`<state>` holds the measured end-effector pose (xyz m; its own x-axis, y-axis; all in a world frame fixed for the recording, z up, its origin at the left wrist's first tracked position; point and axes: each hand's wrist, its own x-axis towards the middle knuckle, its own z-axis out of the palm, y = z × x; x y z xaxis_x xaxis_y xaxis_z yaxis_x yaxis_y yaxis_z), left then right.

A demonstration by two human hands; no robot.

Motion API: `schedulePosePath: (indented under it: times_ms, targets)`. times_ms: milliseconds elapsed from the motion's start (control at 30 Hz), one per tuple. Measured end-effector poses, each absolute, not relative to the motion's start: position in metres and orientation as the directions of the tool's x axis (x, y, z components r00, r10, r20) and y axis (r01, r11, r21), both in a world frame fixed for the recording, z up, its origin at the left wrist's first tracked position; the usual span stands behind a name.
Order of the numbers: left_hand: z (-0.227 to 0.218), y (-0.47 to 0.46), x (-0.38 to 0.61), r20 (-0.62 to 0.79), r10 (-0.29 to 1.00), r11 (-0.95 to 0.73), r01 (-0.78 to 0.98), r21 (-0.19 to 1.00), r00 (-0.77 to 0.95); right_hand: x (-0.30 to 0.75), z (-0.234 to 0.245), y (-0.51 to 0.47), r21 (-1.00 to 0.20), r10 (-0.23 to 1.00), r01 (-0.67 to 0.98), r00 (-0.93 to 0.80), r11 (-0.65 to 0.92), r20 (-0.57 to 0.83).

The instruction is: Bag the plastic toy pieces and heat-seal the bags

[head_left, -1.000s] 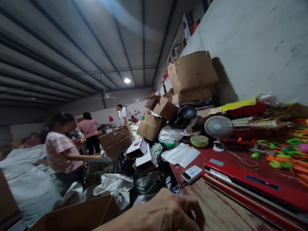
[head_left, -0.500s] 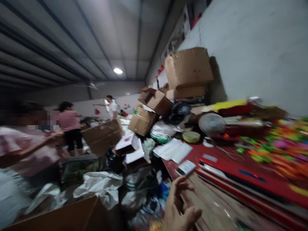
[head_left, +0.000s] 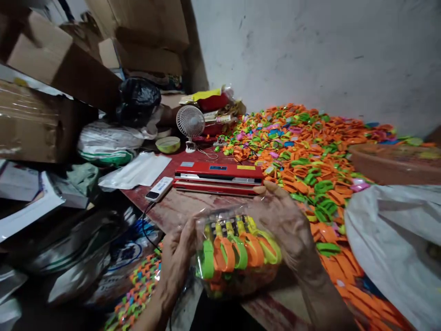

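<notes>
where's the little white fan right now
In the head view the small white fan stands at the back of the red table, left of the orange and green pile, beside a green bowl.

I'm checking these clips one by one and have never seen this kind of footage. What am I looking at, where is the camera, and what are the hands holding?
There is no machine here: a person wears a camera on the head, so it looks forward and down at their own two bare hands. The left hand and right hand hold a clear plastic bag of orange and green plastic bands between them, above the edge of a red table. On the table lie a big heap of the same bands, a red bar-shaped machine, a white remote, a small fan and a green bowl. Cardboard boxes are stacked on the left.
</notes>
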<state>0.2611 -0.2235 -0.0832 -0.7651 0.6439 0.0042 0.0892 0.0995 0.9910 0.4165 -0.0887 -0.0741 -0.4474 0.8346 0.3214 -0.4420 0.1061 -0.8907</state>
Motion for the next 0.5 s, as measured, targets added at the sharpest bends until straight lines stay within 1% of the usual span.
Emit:
schedulePosePath:
  times_ms: [67,133,200,300,367,500]
  targets:
    - [-0.085,-0.223,0.267,0.023,0.578,0.124,0.115,0.986,-0.816,0.427,-0.08,-0.088,-0.922,0.812,-0.385,-0.525,0.04,0.254]
    - [-0.085,-0.222,0.269,0.038,0.557,0.111,0.12,0.987,-0.83,0.437,-0.088,-0.084,-0.948,0.792,-0.319,-0.577,0.005,0.199]
    - [-0.083,-0.22,0.269,0.042,0.592,0.092,0.12,0.988,-0.805,0.444,-0.096,-0.077,-0.973,0.793,-0.223,-0.584,0.052,0.176]
    - [-0.075,-0.218,0.266,0.078,0.645,0.084,0.172,0.982,-0.76,0.446,-0.103,-0.069,-0.984,0.825,-0.113,-0.538,0.137,0.176]
    - [-0.067,-0.218,0.266,0.104,0.638,0.077,0.197,0.977,-0.763,0.446,-0.1,-0.072,-0.976,0.862,-0.135,-0.458,0.173,0.216]
    - [-0.049,-0.228,0.27,0.176,0.606,0.034,0.245,0.969,-0.776,0.452,-0.075,-0.099,-0.915,0.899,-0.291,-0.254,0.28,0.356]
